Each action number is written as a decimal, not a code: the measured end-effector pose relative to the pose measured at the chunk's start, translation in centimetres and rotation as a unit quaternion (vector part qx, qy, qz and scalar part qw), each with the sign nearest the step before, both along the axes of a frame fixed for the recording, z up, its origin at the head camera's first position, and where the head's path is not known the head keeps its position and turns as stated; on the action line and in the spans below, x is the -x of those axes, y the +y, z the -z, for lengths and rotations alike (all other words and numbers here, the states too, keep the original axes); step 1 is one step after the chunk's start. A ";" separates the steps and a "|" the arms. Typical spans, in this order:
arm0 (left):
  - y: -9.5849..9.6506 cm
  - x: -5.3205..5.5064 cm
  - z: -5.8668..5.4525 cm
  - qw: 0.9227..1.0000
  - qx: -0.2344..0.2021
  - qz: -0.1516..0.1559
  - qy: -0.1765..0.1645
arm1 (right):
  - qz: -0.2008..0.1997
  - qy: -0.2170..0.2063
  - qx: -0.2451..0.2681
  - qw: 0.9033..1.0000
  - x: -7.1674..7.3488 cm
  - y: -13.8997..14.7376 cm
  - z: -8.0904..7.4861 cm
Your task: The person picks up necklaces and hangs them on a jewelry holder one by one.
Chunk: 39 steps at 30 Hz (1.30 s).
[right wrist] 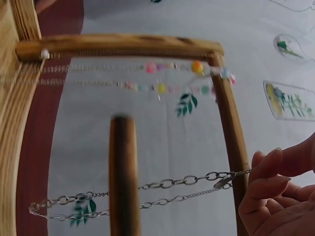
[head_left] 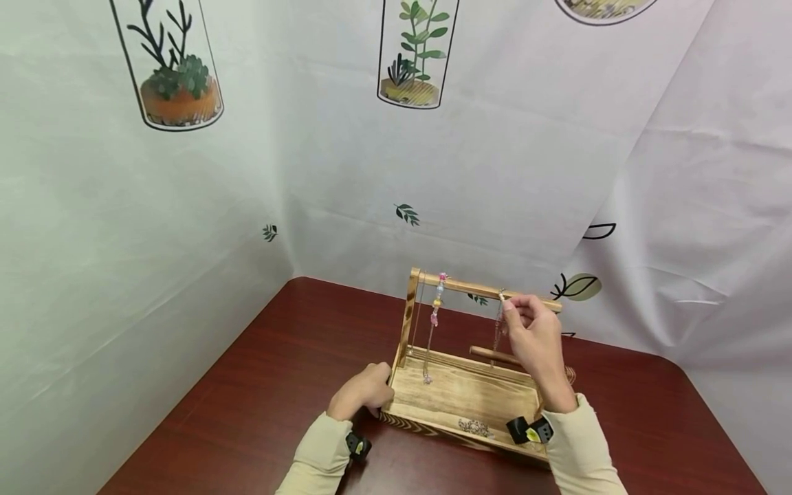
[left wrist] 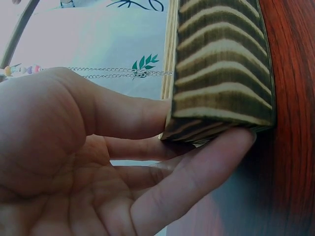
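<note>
A wooden jewelry stand (head_left: 458,392), with a shallow tray base and a raised top bar (head_left: 470,286), stands on the table. My left hand (head_left: 365,388) grips the tray's left front corner; in the left wrist view the thumb (left wrist: 128,115) lies against the rim and a finger touches the striped outer wall (left wrist: 221,64). At the right part of the top bar, my right hand (head_left: 535,337) pinches the end of a silver chain necklace (right wrist: 189,180), which loops over the bar and hangs down. A necklace with pastel beads (head_left: 436,302) hangs at the bar's left.
A short wooden peg (head_left: 491,355) juts below the top bar beside the right hand. A small silver heap of jewelry (head_left: 474,426) lies at the tray's front. Dark red table (head_left: 247,392) surrounds the stand, with a patterned white cloth (head_left: 346,206) behind it.
</note>
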<state>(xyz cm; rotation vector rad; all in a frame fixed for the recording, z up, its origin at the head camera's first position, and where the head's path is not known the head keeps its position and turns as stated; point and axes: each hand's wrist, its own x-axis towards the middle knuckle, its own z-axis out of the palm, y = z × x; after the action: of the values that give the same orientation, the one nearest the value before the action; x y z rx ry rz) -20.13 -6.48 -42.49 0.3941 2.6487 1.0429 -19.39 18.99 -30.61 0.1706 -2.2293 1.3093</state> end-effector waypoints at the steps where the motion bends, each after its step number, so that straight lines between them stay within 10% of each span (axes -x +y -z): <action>1: 0.0 0.0 0.0 1.000 -0.001 0.000 -0.001 | -0.007 -0.003 0.006 1.000 -0.1 -0.3 -0.1; 23: 0.1 0.1 0.1 1.000 -0.007 0.000 0.006 | -0.135 -0.011 0.019 0.991 -1.5 -5.2 -1.1; 39: 0.0 0.2 0.3 1.000 -0.001 -0.001 0.000 | -0.129 -0.012 0.027 0.991 -1.4 -4.7 0.6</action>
<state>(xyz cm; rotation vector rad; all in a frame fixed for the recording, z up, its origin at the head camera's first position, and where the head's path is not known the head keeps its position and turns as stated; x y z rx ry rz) -20.34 -6.48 -42.75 0.3927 2.6492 1.0461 -18.03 14.27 -31.17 0.4383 -2.2467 1.5116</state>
